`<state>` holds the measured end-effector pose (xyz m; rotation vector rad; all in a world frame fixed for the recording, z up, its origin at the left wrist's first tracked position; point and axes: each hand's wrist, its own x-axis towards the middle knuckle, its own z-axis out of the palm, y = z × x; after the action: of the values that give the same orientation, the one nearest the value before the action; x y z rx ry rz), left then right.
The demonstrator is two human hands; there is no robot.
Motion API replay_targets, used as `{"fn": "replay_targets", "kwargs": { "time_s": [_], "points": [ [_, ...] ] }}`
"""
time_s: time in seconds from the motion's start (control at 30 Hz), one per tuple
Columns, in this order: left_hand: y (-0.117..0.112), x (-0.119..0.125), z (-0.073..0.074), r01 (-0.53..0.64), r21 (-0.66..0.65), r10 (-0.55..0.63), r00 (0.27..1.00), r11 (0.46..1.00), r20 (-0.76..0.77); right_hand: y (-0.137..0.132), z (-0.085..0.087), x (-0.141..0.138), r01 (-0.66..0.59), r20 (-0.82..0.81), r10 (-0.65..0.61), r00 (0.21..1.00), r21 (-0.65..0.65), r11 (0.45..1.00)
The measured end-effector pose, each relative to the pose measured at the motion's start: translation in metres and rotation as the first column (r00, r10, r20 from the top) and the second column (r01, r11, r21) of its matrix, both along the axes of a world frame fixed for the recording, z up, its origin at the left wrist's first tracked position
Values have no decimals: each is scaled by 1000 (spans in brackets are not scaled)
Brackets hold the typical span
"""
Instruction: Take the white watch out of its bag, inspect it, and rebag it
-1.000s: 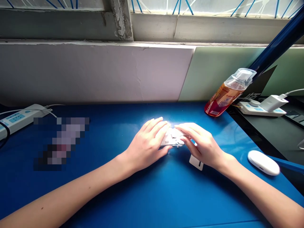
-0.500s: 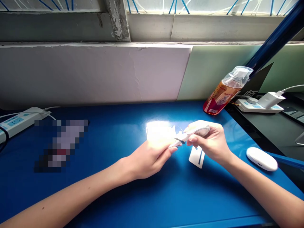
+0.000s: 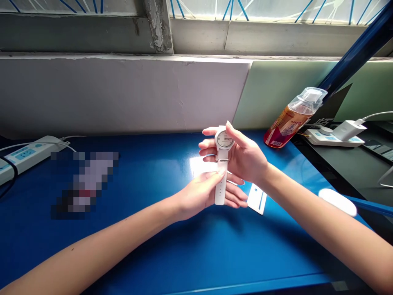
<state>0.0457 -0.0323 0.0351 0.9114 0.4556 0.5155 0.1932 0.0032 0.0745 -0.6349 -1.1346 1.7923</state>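
At the frame's centre, the right hand [image 3: 245, 159] holds the dial end of a white, round-faced wristwatch [image 3: 222, 164]; the left hand [image 3: 202, 190] pinches its white strap [image 3: 220, 192]. Light support at both ends should steady it.

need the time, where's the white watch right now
In the head view, slightly right of centre, the white watch is above the blue table, its dial in the right hand and its lower strap in the left hand.

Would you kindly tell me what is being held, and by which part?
A white wristwatch: the right hand holds it by the case, the left hand by the strap.
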Motion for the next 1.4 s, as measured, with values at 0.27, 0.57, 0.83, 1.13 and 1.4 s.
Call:
{"fn": "replay_targets", "kwargs": {
  "time_s": [0.27,0.57,0.83,1.13,1.4],
  "points": [
    [5,-3,-2,11,-34,-10,999,999,36,12,-12,-2,-127,-106,112,988,-146,981],
    [9,-3,-9,9,-86,-5,999,996,52,13,-28,1,-170,-117,150,982,-187,967],
    [9,-2,-9,19,-98,-16,999,995,32,16,-25,7,-155,-96,140,985,-170,973],
    [6,3,-16,-14,-159,12,1000,987,-8,21,-21,8,-95,-77,80,994,-225,970],
    [6,2,-14,-11,-175,12,1000,984,0,22,-20,13,-184,-139,155,978,-231,956]
  ]
}}
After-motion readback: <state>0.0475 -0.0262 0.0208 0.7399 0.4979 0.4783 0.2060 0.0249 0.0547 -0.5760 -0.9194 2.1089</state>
